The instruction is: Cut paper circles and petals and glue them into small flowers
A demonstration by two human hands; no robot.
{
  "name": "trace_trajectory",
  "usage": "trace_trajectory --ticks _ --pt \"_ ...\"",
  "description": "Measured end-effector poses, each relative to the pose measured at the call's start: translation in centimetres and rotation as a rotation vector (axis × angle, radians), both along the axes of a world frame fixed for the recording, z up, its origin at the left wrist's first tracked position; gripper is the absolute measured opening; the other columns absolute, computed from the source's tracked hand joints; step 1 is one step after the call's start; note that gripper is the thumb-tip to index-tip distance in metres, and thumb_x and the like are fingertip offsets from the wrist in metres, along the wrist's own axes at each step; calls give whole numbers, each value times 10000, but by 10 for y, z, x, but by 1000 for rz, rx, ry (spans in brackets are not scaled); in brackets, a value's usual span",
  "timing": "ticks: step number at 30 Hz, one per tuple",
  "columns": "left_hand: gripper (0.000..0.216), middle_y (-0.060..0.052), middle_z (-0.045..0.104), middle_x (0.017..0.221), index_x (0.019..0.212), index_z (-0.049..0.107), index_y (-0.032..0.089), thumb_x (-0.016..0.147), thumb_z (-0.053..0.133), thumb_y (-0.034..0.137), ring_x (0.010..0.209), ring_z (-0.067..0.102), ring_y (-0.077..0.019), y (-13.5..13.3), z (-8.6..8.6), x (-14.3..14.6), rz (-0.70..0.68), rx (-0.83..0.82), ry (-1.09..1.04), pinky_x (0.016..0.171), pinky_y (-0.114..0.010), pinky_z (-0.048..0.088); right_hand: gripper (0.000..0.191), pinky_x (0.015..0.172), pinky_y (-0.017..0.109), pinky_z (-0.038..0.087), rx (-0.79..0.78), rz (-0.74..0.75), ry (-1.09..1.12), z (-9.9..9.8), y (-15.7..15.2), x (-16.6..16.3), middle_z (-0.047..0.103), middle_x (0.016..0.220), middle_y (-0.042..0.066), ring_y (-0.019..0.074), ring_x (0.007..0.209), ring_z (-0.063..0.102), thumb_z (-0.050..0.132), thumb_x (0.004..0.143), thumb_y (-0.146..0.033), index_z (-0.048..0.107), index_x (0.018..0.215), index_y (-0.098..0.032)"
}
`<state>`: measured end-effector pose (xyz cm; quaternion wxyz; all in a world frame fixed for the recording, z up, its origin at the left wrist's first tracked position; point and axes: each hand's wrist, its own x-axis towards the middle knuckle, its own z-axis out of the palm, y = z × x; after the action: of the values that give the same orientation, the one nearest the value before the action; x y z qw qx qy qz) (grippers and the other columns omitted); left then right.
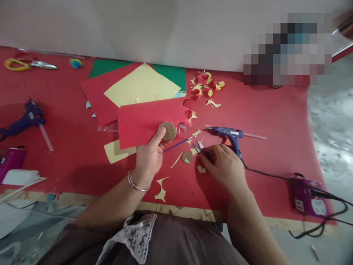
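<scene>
One red paper sheet (140, 119), topped by a cardboard disc (169, 132), is pinched by its near edge in the closed left-hand grip (149, 157); farther right, slightly parted scissors (202, 149) are held inside the curled right-hand grip (227, 167), over the tabletop (270, 106).

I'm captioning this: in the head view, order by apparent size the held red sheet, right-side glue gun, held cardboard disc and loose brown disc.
Held red sheet
Right-side glue gun
Held cardboard disc
Loose brown disc
The held disc may be nearer the camera, so the discs' true order is unsure.
</scene>
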<state>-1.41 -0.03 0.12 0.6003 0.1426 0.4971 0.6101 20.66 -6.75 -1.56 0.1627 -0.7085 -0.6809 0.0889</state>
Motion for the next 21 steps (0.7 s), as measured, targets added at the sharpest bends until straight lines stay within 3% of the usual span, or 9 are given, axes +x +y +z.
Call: trace_trajectory --ticks 6,9,13,17,21 --pt "352 -39 854 1095 941 830 226 661 1024 314 955 802 -207 -3 2 2 -62 0 -67 743 -295 611 247 661 327 418 92 4 40 -2 3 2 697 805 55 200 708 623 589 1007 -385 675 849 -215" --pt "369 -21 854 1081 970 835 250 662 1029 308 929 797 -195 -4 3 1 -83 1 -103 706 -273 600 225 661 308 459 110 -56 185 2 3 2 708 804 45 184 678 630 597 1006 -378 682 871 -220" --pt "357 -5 852 1009 954 849 257 656 1039 313 893 793 -180 -8 5 4 -130 0 -134 704 -260 612 243 575 269 444 100 -166 441 14 0 -5 667 657 -9 151 554 577 650 1006 -426 680 867 -228" --pt "302 -40 854 1003 909 867 225 689 1016 369 906 794 -200 -15 7 11 -220 13 -147 760 -295 641 236 562 249 453 57 -115 656 20 -4 -20 684 674 -12 147 579 613 642 1019 -386 647 837 -234" --pt "280 -25 857 1036 923 873 244 691 1009 324 990 793 -207 -21 5 19 -189 26 -141 887 -314 647 234 537 246 451 -45 -14 821 19 -5 -35 631 629 -40 132 524 573 604 1062 -384 640 882 -239"
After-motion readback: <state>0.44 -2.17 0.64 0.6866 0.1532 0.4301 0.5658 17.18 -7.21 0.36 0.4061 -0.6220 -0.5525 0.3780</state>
